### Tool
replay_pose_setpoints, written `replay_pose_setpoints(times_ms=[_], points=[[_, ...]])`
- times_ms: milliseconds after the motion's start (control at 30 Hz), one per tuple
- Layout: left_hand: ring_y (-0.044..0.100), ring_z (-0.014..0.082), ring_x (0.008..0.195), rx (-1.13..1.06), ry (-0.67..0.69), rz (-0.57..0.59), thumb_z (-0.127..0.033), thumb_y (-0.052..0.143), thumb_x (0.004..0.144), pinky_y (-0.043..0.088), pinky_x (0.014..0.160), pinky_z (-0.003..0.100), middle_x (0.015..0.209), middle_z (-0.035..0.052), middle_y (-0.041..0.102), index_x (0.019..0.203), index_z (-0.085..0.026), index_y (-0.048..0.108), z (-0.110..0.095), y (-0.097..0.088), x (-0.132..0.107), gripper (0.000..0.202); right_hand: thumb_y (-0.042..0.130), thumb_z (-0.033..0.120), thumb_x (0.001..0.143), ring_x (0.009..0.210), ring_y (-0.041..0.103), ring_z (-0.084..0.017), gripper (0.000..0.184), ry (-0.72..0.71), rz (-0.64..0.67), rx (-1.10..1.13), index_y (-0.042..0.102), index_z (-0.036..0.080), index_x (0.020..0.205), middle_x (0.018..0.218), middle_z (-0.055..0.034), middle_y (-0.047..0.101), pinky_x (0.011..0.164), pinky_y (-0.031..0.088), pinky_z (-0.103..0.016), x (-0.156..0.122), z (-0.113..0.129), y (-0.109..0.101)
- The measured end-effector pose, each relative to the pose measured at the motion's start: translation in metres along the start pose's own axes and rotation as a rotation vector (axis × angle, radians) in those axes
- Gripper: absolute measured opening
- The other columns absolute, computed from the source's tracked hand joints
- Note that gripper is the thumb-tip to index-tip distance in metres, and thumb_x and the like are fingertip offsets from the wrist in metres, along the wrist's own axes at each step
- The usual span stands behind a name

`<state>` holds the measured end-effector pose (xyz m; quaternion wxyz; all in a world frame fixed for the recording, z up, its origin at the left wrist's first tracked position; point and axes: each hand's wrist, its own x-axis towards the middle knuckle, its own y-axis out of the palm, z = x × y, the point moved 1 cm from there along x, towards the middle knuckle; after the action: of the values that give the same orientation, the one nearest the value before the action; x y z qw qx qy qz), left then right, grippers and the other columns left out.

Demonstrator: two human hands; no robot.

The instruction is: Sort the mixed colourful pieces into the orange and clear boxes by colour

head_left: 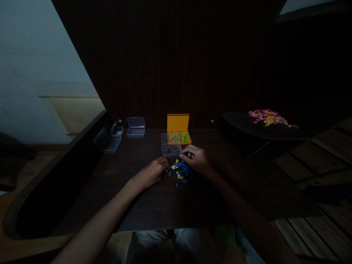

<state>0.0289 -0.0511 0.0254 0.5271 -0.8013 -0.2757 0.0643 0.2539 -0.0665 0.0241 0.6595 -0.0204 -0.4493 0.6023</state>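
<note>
On the dark desk lies a loose heap of small blue pieces [184, 169] mixed with pale yellow pieces [179, 176]. My left hand [155, 170] rests at the heap's left side with its fingers curled; whatever they may hold is hidden. Over the right front corner of a clear plastic box [166, 154] is my right hand [194, 158], thumb and forefinger pinched together. Anything in that pinch is too small and dark to name. A few small dark reddish pieces [168, 150] are inside this box, whose lid is open. Behind it stands an open orange case [178, 122] with green pieces [181, 138] inside.
Two more clear boxes stand open at the left, one box [110, 143] near the side panel and another box [135, 132] by the back board. A pile of pink and yellow pieces [266, 117] lies on a curved shelf [239, 123] at the right.
</note>
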Motion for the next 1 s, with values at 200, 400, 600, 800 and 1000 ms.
replay_pose_setpoints(times_ms=[200, 400, 600, 800, 1000], points=[[0.059, 0.0145, 0.084, -0.103, -0.033, -0.019, 0.005, 0.046, 0.079, 0.047, 0.079, 0.024, 0.09, 0.0049, 0.061, 0.083, -0.016, 0.06, 0.002, -0.001, -0.001, 0.025, 0.066, 0.026, 0.082, 0.06, 0.053, -0.014, 0.01, 0.0, -0.015, -0.003, 0.073, 0.019, 0.079, 0.072, -0.0025, 0.065, 0.058, 0.044, -0.026, 0.0, 0.0, -0.001], [0.061, 0.0147, 0.084, -0.135, -0.067, -0.012, 0.006, 0.048, 0.078, 0.046, 0.079, 0.023, 0.088, 0.0045, 0.063, 0.082, -0.016, 0.061, 0.003, -0.001, 0.001, 0.026, 0.066, 0.025, 0.082, 0.059, 0.054, -0.013, 0.009, -0.001, -0.022, 0.002, 0.072, 0.019, 0.078, 0.072, -0.0022, 0.064, 0.058, 0.044, -0.026, 0.0, 0.0, -0.001], [0.06, 0.0147, 0.081, -0.113, -0.09, -0.01, 0.005, 0.049, 0.077, 0.046, 0.075, 0.023, 0.088, 0.0041, 0.062, 0.083, -0.016, 0.062, 0.005, 0.0, 0.001, 0.025, 0.066, 0.024, 0.081, 0.059, 0.053, -0.013, 0.008, 0.008, -0.013, 0.001, 0.072, 0.019, 0.078, 0.072, -0.0019, 0.064, 0.057, 0.044, -0.026, -0.001, 0.002, 0.0], [0.06, 0.0139, 0.079, -0.164, -0.102, 0.0, 0.002, 0.051, 0.078, 0.045, 0.074, 0.023, 0.084, 0.0033, 0.063, 0.08, -0.016, 0.064, -0.001, -0.005, 0.001, 0.022, 0.066, 0.024, 0.082, 0.059, 0.053, -0.013, 0.009, 0.007, -0.011, -0.002, 0.072, 0.019, 0.077, 0.07, -0.0018, 0.063, 0.057, 0.044, -0.026, 0.0, 0.003, -0.001], [0.058, 0.0134, 0.076, -0.156, -0.099, 0.032, 0.003, 0.051, 0.077, 0.042, 0.071, 0.022, 0.081, 0.0026, 0.061, 0.077, -0.016, 0.061, -0.006, -0.007, 0.002, 0.022, 0.066, 0.025, 0.082, 0.058, 0.052, -0.012, 0.01, -0.009, -0.019, 0.014, 0.072, 0.019, 0.078, 0.07, -0.0017, 0.062, 0.056, 0.044, -0.025, 0.0, 0.001, 0.0]])
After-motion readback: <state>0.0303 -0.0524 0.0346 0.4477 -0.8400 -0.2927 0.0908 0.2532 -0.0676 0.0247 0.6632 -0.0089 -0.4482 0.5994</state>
